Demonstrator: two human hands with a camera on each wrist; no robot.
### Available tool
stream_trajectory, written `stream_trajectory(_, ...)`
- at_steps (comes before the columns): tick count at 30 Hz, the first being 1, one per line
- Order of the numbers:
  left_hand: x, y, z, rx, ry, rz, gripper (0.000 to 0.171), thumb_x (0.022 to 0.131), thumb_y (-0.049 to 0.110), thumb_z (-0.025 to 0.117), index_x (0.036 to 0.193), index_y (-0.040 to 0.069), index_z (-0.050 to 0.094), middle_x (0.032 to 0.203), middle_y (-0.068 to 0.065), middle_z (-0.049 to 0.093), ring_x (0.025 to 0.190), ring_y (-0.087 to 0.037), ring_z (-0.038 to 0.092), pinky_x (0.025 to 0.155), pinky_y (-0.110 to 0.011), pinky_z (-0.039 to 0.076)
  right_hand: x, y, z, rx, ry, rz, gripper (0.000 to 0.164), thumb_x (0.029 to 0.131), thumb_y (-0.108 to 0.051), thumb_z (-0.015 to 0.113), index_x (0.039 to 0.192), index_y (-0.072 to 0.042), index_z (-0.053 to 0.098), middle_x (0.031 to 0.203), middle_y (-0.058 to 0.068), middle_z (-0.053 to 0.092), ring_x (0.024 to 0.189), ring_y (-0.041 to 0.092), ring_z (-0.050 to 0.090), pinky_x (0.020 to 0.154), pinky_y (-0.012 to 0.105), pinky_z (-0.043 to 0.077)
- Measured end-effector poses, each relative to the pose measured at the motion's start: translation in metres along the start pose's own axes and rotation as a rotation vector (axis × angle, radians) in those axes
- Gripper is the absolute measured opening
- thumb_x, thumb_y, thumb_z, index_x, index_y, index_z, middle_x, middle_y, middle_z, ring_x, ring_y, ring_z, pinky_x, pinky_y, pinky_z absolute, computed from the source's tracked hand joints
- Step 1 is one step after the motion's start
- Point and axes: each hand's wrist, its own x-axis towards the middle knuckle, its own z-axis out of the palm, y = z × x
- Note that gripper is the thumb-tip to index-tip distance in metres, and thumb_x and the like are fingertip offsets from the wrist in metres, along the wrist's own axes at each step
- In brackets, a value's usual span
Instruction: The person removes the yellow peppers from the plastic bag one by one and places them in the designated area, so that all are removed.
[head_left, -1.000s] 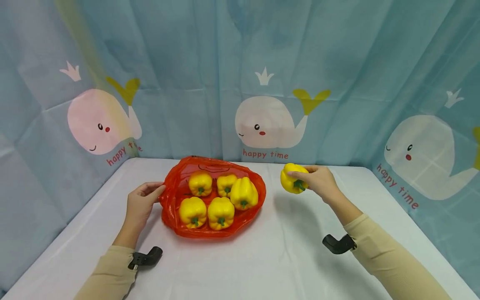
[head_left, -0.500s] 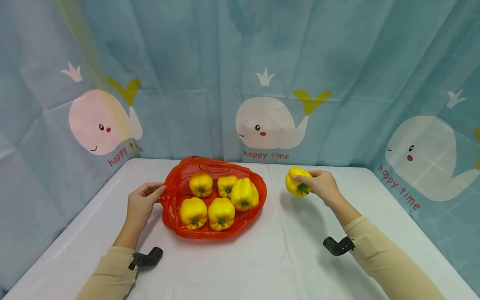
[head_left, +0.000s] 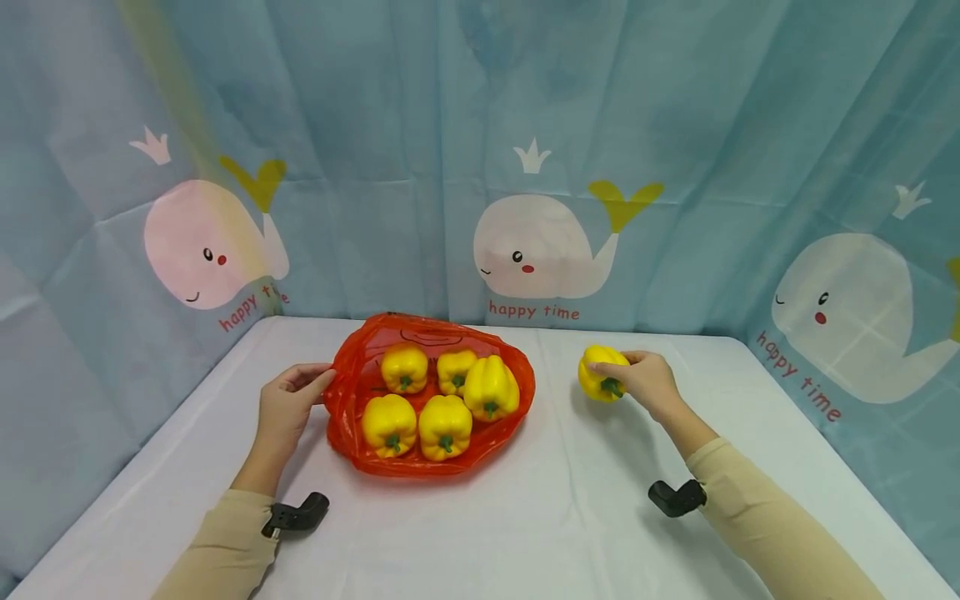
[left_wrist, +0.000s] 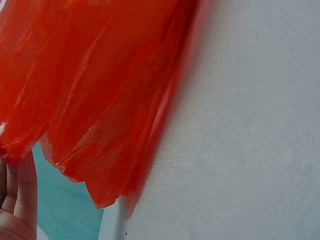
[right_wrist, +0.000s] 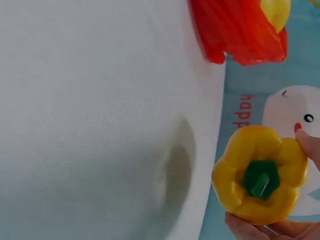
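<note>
Your head view looks forward and down over the table (head_left: 465,537) toward the curtain (head_left: 360,242). Your wrist views look from much nearer, turned sideways; both catch the bag (left_wrist: 110,100).

Wears, on the left, a long beige sleeve (head_left: 213,550), creased behind a plain cuff (head_left: 251,500); on the right, a matching sleeve (head_left: 776,529), smoother in surface. Carries, at left, a black camera (head_left: 306,512), bent like a pipe elbow and blunt-ended; at right, a second black camera (head_left: 677,499) of similar shape. Leaves left hand (head_left: 287,408) and right hand (head_left: 651,381) bare.
</note>
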Motion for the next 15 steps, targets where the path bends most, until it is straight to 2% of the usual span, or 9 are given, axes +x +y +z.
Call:
stream_trajectory(7,0.005,-0.004,0.001,-0.005,0.0,-0.023,0.037,0.093,0.031,0.071,0.117,0.003,0.068,0.079,0.024,0.067,0.073,0.0,0.064,0.071,-0.012,0.056,0.002,0.007,0.004,-0.014,0.009,0.024,0.081,0.088,-0.049,0.07,0.141,0.007,0.046,0.141,0.026,0.051,0.119,0.034,0.052,0.106,0.046,0.049)
stream_trajectory(15,0.001,-0.001,0.0,-0.006,0.004,-0.006,0.036,0.092,0.033,0.071,0.115,0.005,0.069,0.081,0.023,0.067,0.074,0.0,0.064,0.07,-0.012,0.056,0.004,0.011,0.007,-0.008,0.02,0.043,0.082,0.088,-0.048,0.071,0.143,0.007,0.044,0.144,0.026,0.049,0.124,0.036,0.051,0.109,0.048,0.047)
